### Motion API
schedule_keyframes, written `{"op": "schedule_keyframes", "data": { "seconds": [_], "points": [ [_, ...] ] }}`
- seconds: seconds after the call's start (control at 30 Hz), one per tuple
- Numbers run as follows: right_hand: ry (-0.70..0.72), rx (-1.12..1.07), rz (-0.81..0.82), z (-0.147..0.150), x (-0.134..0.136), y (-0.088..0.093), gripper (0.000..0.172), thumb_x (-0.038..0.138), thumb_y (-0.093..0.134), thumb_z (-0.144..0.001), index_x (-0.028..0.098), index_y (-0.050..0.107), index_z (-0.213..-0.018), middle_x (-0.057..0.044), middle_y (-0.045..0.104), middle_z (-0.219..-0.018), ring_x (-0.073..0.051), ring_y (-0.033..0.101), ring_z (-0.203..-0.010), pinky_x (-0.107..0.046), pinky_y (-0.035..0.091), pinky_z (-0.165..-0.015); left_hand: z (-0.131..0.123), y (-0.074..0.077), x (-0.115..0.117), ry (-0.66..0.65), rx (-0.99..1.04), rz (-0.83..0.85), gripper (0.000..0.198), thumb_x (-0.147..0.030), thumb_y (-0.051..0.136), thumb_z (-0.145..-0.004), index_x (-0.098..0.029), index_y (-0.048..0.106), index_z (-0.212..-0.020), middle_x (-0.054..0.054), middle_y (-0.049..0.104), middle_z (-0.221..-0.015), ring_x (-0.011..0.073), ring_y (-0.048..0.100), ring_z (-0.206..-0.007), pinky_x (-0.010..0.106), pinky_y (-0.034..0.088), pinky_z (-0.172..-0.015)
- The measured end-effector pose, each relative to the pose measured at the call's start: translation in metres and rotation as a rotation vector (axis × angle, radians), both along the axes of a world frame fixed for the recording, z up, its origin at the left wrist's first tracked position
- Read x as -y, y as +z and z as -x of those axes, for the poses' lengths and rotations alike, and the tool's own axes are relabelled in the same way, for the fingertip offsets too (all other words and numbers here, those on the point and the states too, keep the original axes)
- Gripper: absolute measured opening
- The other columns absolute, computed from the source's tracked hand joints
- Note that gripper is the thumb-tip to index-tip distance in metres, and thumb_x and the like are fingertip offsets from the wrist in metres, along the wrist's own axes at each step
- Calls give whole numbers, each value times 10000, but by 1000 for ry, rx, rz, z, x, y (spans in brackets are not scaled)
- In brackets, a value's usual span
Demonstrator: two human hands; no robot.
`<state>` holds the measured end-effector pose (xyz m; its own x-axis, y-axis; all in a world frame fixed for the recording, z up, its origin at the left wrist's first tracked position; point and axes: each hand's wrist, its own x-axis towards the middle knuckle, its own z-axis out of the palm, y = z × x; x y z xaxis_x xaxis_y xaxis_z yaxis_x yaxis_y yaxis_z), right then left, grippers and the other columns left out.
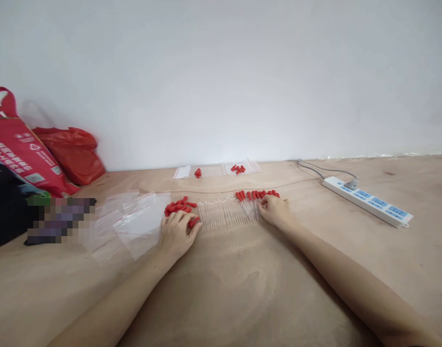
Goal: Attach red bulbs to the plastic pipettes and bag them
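My left hand bends over a pile of red rubber dropper bulbs, with one red bulb between its thumb and index finger. Right of it, thin clear dropper tubes lie side by side in a row. At the row's right end, several tubes carry red bulbs on their far ends. Over these capped droppers my right hand rests with its fingers curled together. Whatever its fingertips grip is hidden.
Clear zip bags lie left of the bulbs, near a blurred dark object and red bags. More tubes and red bulbs sit by the wall. A white power strip with a plugged cable lies right.
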<state>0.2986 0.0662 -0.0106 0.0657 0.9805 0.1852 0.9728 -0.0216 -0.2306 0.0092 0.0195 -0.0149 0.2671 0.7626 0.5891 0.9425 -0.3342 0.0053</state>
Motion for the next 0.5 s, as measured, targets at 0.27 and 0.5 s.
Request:
{"op": "schedule_keyframes", "data": {
  "seconds": [0.27,0.5],
  "points": [
    [-8,88,92,5,1,2,251,281,426,-763,158,637,-705,-122,658,-764,-250,591,-780,-386,349,-723,1,-1,-2,40,-51,-17,146,-317,532,-772,-197,597,-718,44,592,-734,232,537,-742,344,366,-645],
    [9,128,40,8,7,1,212,225,433,-767,130,621,-749,-186,640,-776,-288,591,-776,-431,343,-735,-12,5,7,48,39,-55,136,-256,458,-805,-176,550,-746,71,601,-779,241,532,-745,352,362,-640]
  ]
}}
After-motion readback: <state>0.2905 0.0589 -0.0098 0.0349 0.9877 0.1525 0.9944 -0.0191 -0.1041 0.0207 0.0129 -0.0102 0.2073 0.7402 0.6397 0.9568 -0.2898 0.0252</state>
